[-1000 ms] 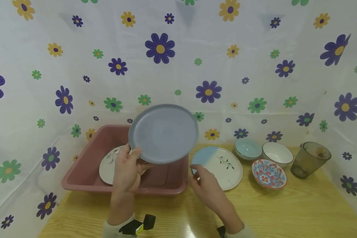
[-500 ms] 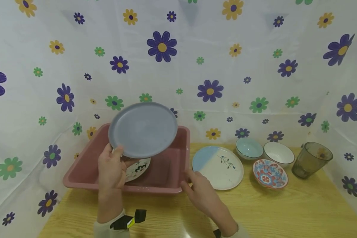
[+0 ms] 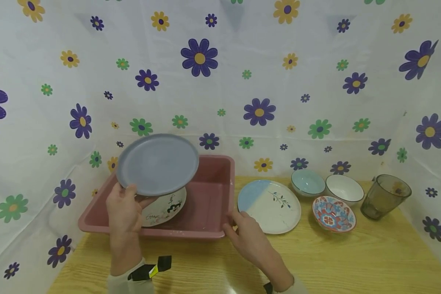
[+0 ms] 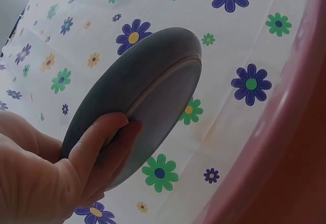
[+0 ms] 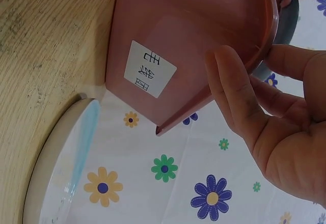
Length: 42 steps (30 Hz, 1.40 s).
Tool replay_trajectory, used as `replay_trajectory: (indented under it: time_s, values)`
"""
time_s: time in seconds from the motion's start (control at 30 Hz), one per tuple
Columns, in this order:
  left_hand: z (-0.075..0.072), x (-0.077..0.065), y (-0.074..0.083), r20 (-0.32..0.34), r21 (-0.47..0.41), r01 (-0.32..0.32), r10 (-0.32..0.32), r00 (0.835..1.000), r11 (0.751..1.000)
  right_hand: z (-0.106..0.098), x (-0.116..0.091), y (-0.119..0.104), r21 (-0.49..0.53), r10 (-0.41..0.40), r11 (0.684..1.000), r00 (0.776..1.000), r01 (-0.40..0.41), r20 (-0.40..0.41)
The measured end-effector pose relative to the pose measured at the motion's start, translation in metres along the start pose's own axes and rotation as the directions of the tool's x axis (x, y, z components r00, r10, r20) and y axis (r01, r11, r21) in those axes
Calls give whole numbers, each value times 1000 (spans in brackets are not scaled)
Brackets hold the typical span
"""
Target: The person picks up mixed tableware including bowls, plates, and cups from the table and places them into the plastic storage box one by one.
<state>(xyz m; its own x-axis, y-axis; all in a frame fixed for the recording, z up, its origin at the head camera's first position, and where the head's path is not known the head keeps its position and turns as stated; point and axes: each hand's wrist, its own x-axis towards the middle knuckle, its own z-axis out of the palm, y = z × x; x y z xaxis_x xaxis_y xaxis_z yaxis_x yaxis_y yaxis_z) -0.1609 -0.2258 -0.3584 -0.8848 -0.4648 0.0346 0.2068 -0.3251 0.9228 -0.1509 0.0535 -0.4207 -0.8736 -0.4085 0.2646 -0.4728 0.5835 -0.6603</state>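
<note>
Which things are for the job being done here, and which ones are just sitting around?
Seem part of the job:
grey plate, in the left hand
tub, right hand at its rim
cartoon plate, inside it, maybe

Just lying about:
two-tone plate
blue bowl
white bowl
patterned bowl
glass

Table [image 3: 327,261]: yellowish wood, grain running crosswise. At left, pink basin [image 3: 183,234], upright, white label [image 5: 150,68] with handwritten characters on its right outer wall. Just right of basin: plate [image 3: 270,216], flat, face up, blue and cream with a dark sprig [image 3: 280,200]. Farther right, toward the back: blue bowl [image 3: 308,182], white bowl [image 3: 344,188], side by side. Patterned bowl [image 3: 332,214] in front of both. Glass [image 3: 384,198], smoky, at far right.
</note>
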Motion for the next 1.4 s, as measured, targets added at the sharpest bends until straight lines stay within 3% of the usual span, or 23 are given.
replay_trajectory:
  time_s: [0.13,0.37,0.67,1.0,1.4]
  values:
    - [-4,3,-1,-16,1,-19,19,1000,1000,0,1,0,3,-3,1000,1000,3,-4]
    - [-14,6,1,-37,154,-35,41,998,987,1,1,-1,0,-4,1000,1000,4,-1]
    - [-22,8,2,-84,228,-58,79,993,972,1,1,0,11,17,1000,1000,-17,13]
    - [-28,11,0,-175,342,19,44,983,939,2,1,-1,-13,-6,1000,1000,6,-10]
    - [-36,19,-9,-192,378,40,36,981,925,1,1,-2,-18,-4,1000,1000,4,-2]
